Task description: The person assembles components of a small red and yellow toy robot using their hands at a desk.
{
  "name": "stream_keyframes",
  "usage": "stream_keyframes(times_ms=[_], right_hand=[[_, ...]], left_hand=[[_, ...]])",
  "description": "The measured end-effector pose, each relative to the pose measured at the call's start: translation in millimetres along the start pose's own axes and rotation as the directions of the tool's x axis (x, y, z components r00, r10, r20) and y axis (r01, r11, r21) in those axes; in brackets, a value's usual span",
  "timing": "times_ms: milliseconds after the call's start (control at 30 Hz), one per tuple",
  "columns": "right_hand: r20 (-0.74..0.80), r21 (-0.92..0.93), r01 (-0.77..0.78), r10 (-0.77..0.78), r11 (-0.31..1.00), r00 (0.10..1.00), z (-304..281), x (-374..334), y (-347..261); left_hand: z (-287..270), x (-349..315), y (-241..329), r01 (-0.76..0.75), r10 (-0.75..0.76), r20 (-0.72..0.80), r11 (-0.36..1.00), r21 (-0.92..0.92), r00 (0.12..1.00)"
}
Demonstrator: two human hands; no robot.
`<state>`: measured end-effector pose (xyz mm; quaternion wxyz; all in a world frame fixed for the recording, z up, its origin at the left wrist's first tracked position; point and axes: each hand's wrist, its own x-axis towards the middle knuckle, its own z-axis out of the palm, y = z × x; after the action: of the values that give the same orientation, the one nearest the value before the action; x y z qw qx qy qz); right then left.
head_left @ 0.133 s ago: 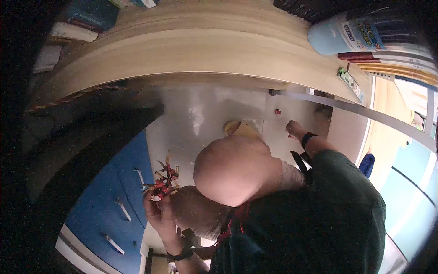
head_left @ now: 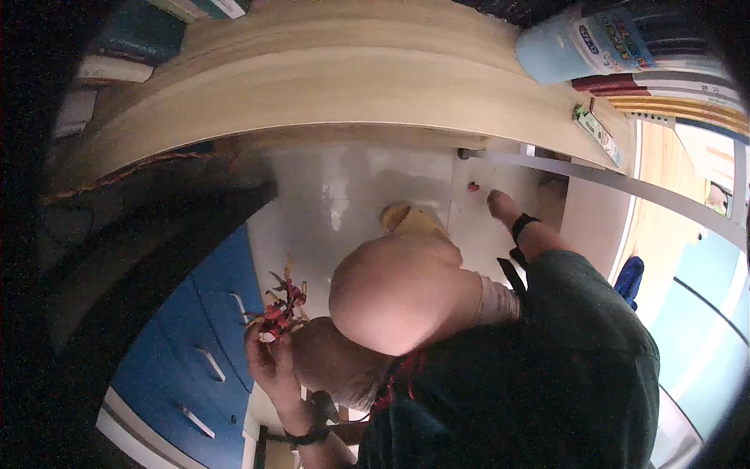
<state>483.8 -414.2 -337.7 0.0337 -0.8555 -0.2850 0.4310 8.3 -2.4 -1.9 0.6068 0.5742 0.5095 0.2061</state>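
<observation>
A red toy figure with spiky parts and some gold and white point(head_left: 275, 316) is in my left hand point(head_left: 269, 367), whose fingers are closed round its lower end. My left hand is beside my knee, in front of blue drawers. Low over the tiled floor, my right hand point(head_left: 504, 207) reaches out past my bent leg. Just beyond its fingertips, a small red piece point(head_left: 473, 187) lies on the floor, apart from the hand. The right fingers are too small and dim to show whether they are spread or closed.
A wooden desk point(head_left: 351, 86) spans the top, its edge over the floor. On it stand a light-blue cup point(head_left: 555, 55), books and a small green-white packet point(head_left: 598, 134). Blue drawers point(head_left: 187, 344) are at left, a metal bar point(head_left: 609, 180) at right. A yellow slipper point(head_left: 418, 223) shows below.
My right hand has moved a little farther out, nearer the small red piece. The view has shifted slightly. My left hand keeps its hold on the toy figure.
</observation>
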Motion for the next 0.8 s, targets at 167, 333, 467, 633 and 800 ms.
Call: stream_keyframes(times_ms=[167,333,467,633,800], right_hand=[[-0.179,-0.259,-0.222,0.180,0.940,0.967,-26.3,-19.0,-153.9],[-0.132,-0.301,-0.336,0.310,0.892,0.942,-45.9,3.1,-161.9],[-0.077,-0.227,-0.310,0.300,0.923,0.951,-47.0,-3.5,-204.2],[0.004,-0.341,-0.120,0.128,0.932,0.992,-14.5,2.0,-192.8],[0.425,-0.455,0.403,-0.204,0.794,0.882,-13.2,24.4,-164.4]], left_hand=[[-6.7,-7.8,-6.0,-0.024,0.030,-0.037,0.989,0.149,0.999],[1.6,-3.4,5.4,-0.065,0.062,0.027,0.994,0.092,0.998],[-4.6,-21.4,5.5,0.027,-0.018,-0.102,0.996,0.088,0.995],[-9.7,-23.2,7.7,0.005,-0.006,-0.084,1.000,-0.009,0.996],[-17.0,-24.4,19.1,-0.032,0.020,-0.148,0.996,-0.082,0.989]])
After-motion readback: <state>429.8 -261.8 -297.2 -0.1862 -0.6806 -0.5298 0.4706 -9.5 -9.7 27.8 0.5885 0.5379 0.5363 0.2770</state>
